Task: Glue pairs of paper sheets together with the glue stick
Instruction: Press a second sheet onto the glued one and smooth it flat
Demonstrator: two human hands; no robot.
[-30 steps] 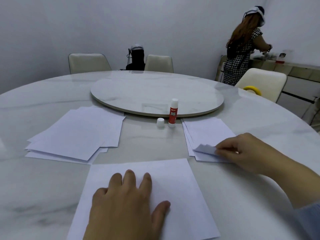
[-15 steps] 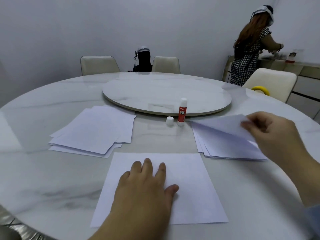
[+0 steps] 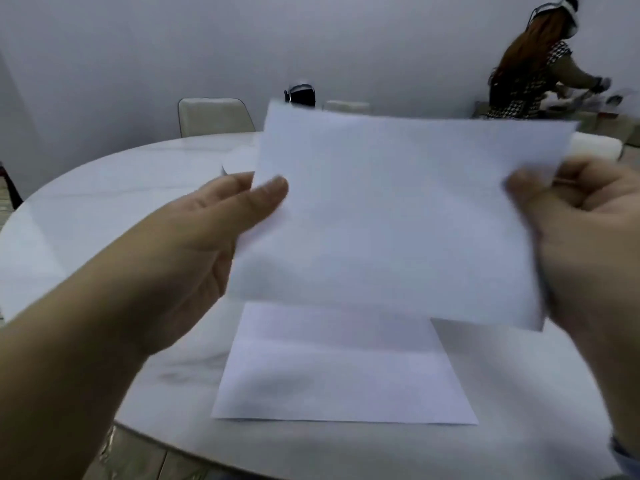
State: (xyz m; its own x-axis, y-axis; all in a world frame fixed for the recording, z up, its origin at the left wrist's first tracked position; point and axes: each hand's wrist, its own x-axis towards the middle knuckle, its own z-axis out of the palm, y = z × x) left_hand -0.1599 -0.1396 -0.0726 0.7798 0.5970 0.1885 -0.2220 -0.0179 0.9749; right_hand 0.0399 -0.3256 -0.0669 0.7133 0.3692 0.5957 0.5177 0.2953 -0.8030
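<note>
A white paper sheet (image 3: pixel 398 216) is held up in the air in front of the camera, blurred by motion. My left hand (image 3: pixel 207 244) pinches its left edge, thumb on the near face. My right hand (image 3: pixel 585 244) grips its right edge with curled fingers. Below it, a second white sheet (image 3: pixel 339 368) lies flat on the marble table (image 3: pixel 86 216) near the front edge. The raised sheet hides the glue stick and both paper stacks.
A person in a checked dress (image 3: pixel 519 81) stands at a counter at the back right. Cream chairs (image 3: pixel 214 116) stand behind the table. A dark object (image 3: pixel 301 95) sits at the far side. The table's front edge runs close below the flat sheet.
My right hand lifted the top sheet off the right stack and brought it to the middle. My left hand left the flat sheet and took the raised sheet's left edge.
</note>
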